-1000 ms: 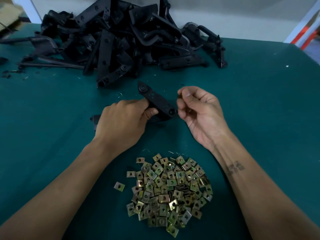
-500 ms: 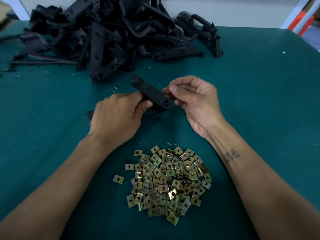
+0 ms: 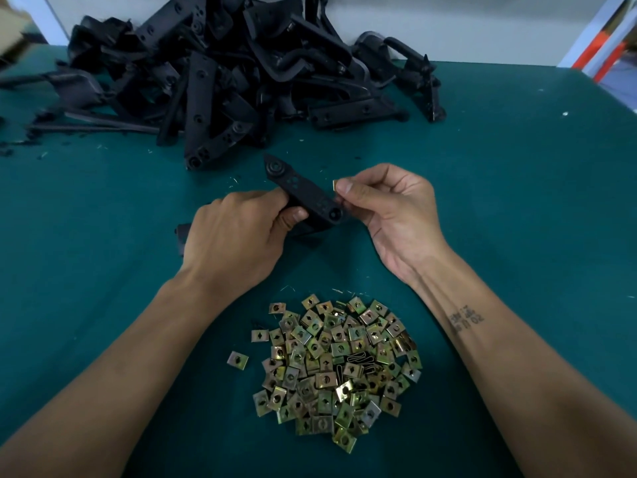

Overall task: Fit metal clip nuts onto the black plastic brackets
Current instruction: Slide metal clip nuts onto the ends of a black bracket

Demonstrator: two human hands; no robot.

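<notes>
On the teal cloth-covered worktop, I see a heap of black plastic brackets at the far left. My left hand grips one long black plastic bracket, fingers curled round its lower part. Just beside the bracket's near end, my right hand pinches a small brass-coloured metal clip nut between thumb and fingertips. A pile of matching clip nuts lies nearest me, between both forearms.

No legible text; a tattoo on the right forearm, at 4 o'clock, is too blurred to read.
</notes>
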